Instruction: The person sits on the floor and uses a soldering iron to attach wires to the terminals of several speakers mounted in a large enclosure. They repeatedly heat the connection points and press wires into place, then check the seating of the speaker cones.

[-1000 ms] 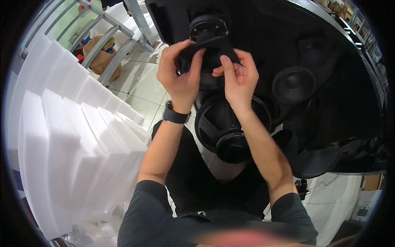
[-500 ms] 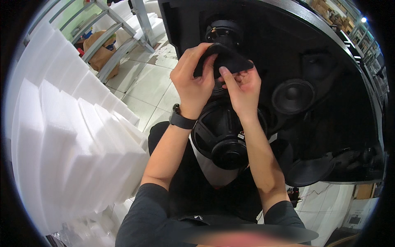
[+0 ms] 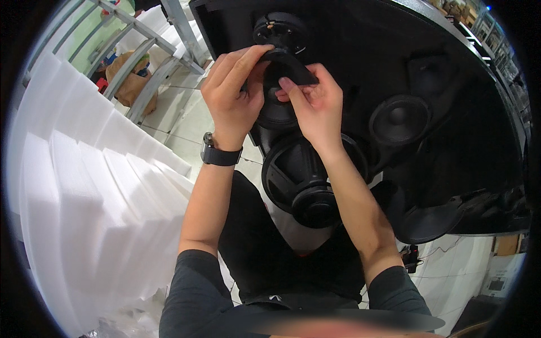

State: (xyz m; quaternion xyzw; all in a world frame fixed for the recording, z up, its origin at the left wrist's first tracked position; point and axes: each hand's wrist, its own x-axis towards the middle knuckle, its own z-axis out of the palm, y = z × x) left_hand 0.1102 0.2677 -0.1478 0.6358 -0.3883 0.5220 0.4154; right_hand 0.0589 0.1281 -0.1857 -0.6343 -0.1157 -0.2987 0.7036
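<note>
Between my hands a thin black flexible piece (image 3: pixel 293 63) bends into an arch; I cannot make out its exact kind. My left hand (image 3: pixel 232 93), with a dark watch on its wrist, pinches the piece's left part. At its right end my right hand (image 3: pixel 320 110) grips it with thumb and fingers. Just beyond is a round black speaker driver (image 3: pixel 277 31) with small terminals. Closer to me, partly behind my right forearm, a large speaker driver (image 3: pixel 313 205) lies magnet side up above my lap.
A wide black panel or table (image 3: pixel 462 152) spreads to the right, bearing a cone speaker (image 3: pixel 400 118) and another round speaker (image 3: pixel 428 222) near its edge. White foam slabs (image 3: pixel 84 191) are stacked at left. A metal ladder (image 3: pixel 147 42) and a brown bag (image 3: pixel 132 81) stand far left.
Both hands have shifted left and slightly farther away with the black piece. It was a broader flap before and now shows as a narrower arched band.
</note>
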